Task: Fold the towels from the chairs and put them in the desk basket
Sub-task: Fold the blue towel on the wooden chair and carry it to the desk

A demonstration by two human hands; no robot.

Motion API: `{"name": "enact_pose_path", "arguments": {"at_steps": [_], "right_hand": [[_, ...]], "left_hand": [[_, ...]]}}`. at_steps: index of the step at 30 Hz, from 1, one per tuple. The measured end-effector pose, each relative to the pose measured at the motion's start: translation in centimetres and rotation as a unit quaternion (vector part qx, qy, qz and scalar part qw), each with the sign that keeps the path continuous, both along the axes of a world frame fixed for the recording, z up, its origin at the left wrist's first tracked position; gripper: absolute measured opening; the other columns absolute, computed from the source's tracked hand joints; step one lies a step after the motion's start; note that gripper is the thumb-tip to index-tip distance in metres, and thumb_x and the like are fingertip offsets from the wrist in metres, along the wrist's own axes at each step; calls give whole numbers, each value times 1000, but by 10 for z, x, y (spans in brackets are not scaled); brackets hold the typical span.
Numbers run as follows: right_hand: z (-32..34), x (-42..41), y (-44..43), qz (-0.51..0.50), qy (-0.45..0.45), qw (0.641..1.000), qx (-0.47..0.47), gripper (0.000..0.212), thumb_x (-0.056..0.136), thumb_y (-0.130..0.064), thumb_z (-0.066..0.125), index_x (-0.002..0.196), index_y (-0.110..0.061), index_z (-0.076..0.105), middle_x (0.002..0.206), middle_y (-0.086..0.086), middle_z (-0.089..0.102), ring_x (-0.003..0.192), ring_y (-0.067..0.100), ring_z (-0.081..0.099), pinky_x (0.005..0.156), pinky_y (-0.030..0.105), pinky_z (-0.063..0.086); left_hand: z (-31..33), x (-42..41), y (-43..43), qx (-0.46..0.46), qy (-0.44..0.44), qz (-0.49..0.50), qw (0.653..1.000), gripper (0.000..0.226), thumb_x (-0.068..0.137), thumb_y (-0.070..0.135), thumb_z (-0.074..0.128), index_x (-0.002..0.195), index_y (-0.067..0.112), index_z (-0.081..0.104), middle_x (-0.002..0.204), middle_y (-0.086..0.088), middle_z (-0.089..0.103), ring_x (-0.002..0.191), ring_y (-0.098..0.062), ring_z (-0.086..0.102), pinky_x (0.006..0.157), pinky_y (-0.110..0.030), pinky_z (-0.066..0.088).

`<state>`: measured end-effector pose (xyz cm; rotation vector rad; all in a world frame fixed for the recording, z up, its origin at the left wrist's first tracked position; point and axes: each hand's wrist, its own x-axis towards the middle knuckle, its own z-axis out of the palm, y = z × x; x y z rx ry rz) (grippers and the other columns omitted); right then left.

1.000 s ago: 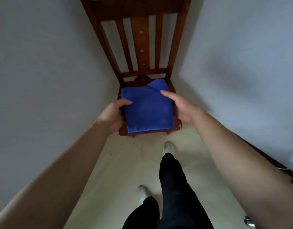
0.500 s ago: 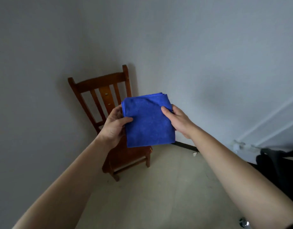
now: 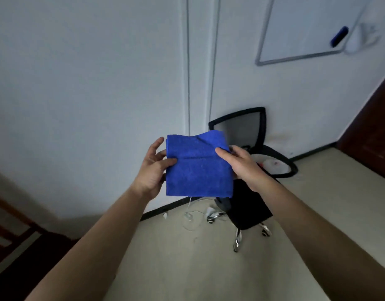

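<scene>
Surroundings: a black office chair [image 3: 250, 135] with a mesh back stood against the white wall [image 3: 89, 83], behind the towel and a little to its right. A whiteboard [image 3: 304, 29] hung high on the wall at the right, with a dark blue eraser [image 3: 339, 39] on it. Thin white cables [image 3: 192, 216] lay on the pale floor [image 3: 187, 268] near the chair's chrome wheels.
In the way: the towel and the right hand covered part of the chair's seat; something pale lay on that seat, but it was too blurred to tell what.
Count: one towel, two hands, one office chair, one whiteboard, one eraser.
Towel: the blue towel [image 3: 198, 168] was folded to a nearly square, flat packet, with a seam line across its middle and a small wave at the top edge. It was held in the air in front of the person, above the floor, touching no furniture.
Left hand: the left hand [image 3: 153, 168] pinched the towel's left edge, thumb on the front, other fingers partly spread behind.
Right hand: the right hand [image 3: 241, 164] gripped the right edge, thumb on the front, fingers behind.
</scene>
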<state>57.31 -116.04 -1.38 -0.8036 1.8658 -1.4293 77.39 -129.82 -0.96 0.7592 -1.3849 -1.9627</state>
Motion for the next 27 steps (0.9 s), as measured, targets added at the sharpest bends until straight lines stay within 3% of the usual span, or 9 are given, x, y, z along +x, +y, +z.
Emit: {"name": "enact_pose_path", "arguments": {"at_steps": [4, 6, 10, 12, 16, 20, 23, 27], "right_hand": [[9, -107, 130, -69, -43, 997, -9, 37, 84, -48, 72, 113, -25, 68, 109, -6, 74, 96, 14, 71, 64, 30, 55], [18, -157, 197, -105, -36, 994, -9, 37, 85, -46, 72, 115, -26, 67, 109, -8, 73, 95, 13, 71, 62, 29, 56], [31, -237, 311, -181, -23, 983, -13, 40, 89, -47, 68, 123, -28, 61, 115, -11, 69, 101, 11, 68, 66, 32, 58], [32, -272, 360, -227, -19, 974, -13, 43, 92, -47, 64, 129, -26, 58, 119, -11, 66, 104, 11, 66, 67, 31, 57], [18, -344, 452, -321, -28, 946, -33, 40, 92, -48, 63, 128, -29, 58, 122, -9, 66, 104, 12, 66, 70, 34, 57], [1, -407, 527, -408, -52, 911, -40, 27, 93, -46, 63, 118, -36, 59, 117, -9, 66, 101, 14, 66, 71, 34, 56], [5, -459, 582, -454, -42, 889, -30, 35, 92, -48, 63, 124, -33, 61, 118, -7, 68, 102, 15, 68, 72, 33, 57], [32, -524, 665, -523, -20, 852, -18, 33, 91, -48, 64, 122, -33, 63, 111, -9, 72, 94, 10, 71, 65, 27, 58]], "left_hand": [[9, -134, 96, -5, -1, -95, 995, 67, 89, -10, 55, 138, 34, 45, 131, -12, 60, 105, -24, 64, 84, -39, 53], [18, -198, 146, -6, 1, -146, 989, 71, 88, -12, 54, 141, 34, 42, 132, -13, 60, 106, -26, 64, 81, -37, 54], [35, -310, 232, -26, -4, -245, 969, 71, 89, -11, 54, 136, 42, 44, 132, -12, 60, 113, -30, 62, 90, -41, 51], [39, -363, 271, -42, -6, -296, 954, 71, 89, -10, 53, 135, 45, 47, 132, -9, 61, 107, -27, 62, 85, -40, 48], [38, -472, 354, -61, -9, -376, 925, 68, 94, -10, 48, 141, 39, 47, 129, 2, 63, 82, -19, 67, 55, -24, 54], [20, -578, 425, -88, 8, -462, 883, 60, 93, -11, 48, 136, 30, 55, 131, 7, 63, 115, -19, 64, 76, -29, 58], [16, -660, 475, -113, 13, -517, 848, 50, 95, -7, 48, 125, 30, 63, 128, 12, 63, 116, -18, 63, 75, -30, 57], [31, -775, 558, -135, 15, -590, 796, 49, 97, -1, 49, 135, 28, 56, 134, 15, 53, 116, -11, 58, 83, -29, 56]]}}
